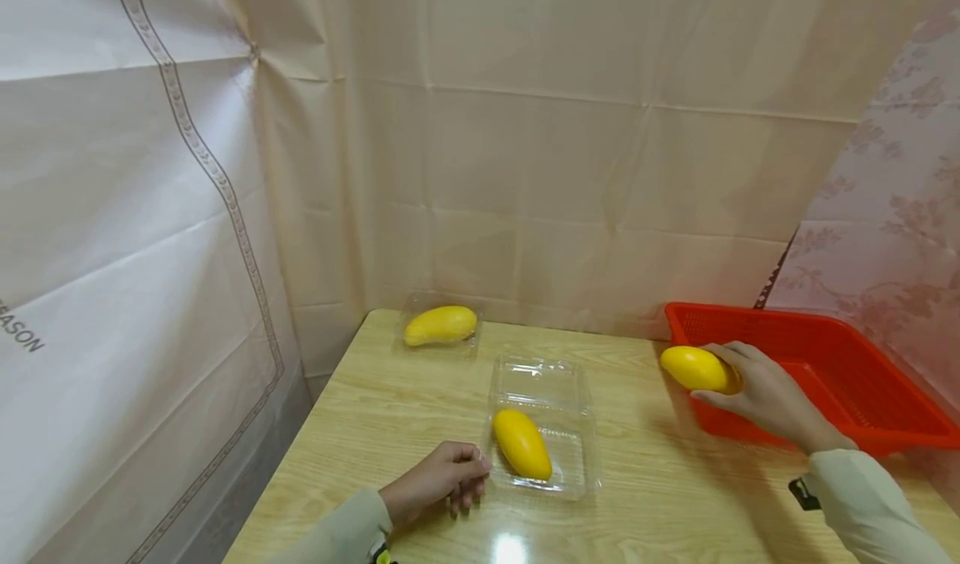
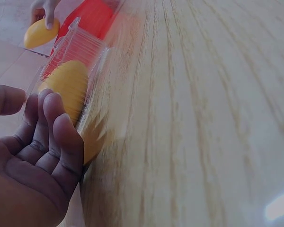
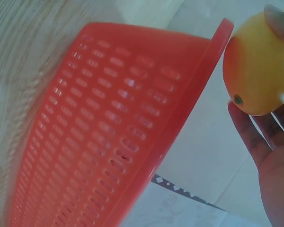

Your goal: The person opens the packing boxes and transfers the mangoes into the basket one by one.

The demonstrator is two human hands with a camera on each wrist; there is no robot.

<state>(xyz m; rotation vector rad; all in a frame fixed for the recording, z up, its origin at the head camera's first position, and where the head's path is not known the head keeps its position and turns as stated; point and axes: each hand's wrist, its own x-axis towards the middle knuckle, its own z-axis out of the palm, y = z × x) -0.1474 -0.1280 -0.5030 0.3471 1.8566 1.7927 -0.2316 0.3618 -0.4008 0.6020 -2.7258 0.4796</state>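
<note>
In the head view my right hand point(image 1: 765, 389) grips a yellow mango point(image 1: 693, 368) over the near left rim of the red plastic basket point(image 1: 750, 422). The right wrist view shows this mango point(image 3: 260, 66) with a dark stem spot, beside the basket's slotted wall point(image 3: 99, 113). My left hand point(image 1: 442, 481) pinches the left edge of an open clear plastic clamshell box point(image 1: 573, 456), its other fingers loosely curled. One mango point(image 1: 522, 445) lies tilted in the box's near half. In the left wrist view the thumb and forefinger meet at the box's edge, near that mango point(image 2: 68, 85).
A second clear box point(image 1: 476, 343) with a yellow mango point(image 1: 441, 325) in it stands at the far left corner of the wooden table point(image 1: 352, 439). Behind the table hangs a beige sheet point(image 1: 525, 172). A pale sheet point(image 1: 135, 239) closes the left side.
</note>
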